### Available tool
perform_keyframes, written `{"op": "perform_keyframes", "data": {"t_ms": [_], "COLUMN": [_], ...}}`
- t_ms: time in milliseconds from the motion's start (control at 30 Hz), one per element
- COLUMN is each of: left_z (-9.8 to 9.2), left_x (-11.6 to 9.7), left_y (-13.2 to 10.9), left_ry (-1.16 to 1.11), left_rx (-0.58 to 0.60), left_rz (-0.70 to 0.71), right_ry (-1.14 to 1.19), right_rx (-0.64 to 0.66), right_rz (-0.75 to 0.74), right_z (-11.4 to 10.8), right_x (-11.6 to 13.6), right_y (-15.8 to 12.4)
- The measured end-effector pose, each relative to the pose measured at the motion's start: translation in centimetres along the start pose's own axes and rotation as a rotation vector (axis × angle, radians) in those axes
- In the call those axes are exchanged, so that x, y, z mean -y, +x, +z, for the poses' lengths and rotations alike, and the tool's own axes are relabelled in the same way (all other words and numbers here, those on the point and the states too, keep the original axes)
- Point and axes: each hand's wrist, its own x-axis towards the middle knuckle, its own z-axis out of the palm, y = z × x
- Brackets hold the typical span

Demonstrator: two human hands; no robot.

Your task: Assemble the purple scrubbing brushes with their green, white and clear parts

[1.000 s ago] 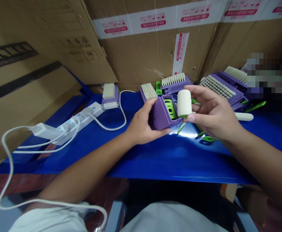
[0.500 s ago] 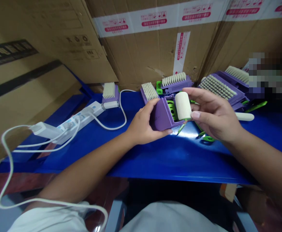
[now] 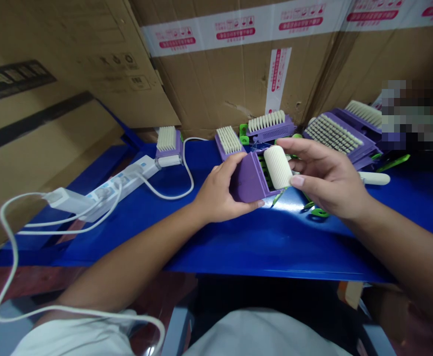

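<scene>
My left hand (image 3: 218,190) is closed around a purple plastic housing (image 3: 246,177), thumb below and fingers behind it. At the housing's open right side sits a cream ribbed cylinder-like piece (image 3: 278,168), tilted slightly to the left. The thumb and fingertips of my right hand (image 3: 329,173) pinch this piece by its right edge. Dark slots and some green show inside the housing behind it; whether the piece is seated there I cannot tell. Green plastic parts (image 3: 319,212) lie on the blue table under my right hand.
A white power strip (image 3: 121,185) with plugs and cables lies left on the blue table (image 3: 216,247). Purple units with cream bristles (image 3: 229,140) stand along the back, more of them (image 3: 333,133) at the right. Cardboard boxes (image 3: 219,79) wall the rear. A white handle (image 3: 375,178) lies right.
My right hand has moved slightly left and down, tilting the cream ribbed piece to the left and closer over the housing's opening. The left hand holds nearly still.
</scene>
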Motion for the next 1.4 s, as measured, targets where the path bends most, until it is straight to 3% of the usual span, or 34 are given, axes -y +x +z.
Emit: {"op": "perform_keyframes", "data": {"t_ms": [500, 1400], "left_z": [-0.1, -0.1], "left_x": [-0.5, -0.3], "left_y": [0.0, -0.3], "left_ry": [0.032, 0.045], "left_rx": [0.009, 0.002], "left_rz": [-0.016, 0.019], "right_ry": [-0.098, -0.006], "right_rx": [0.120, 0.090], "right_rz": [-0.097, -0.076], "right_z": [-1.1, -0.9], "right_x": [-0.1, 0.0], "right_y": [0.0, 0.1]}}
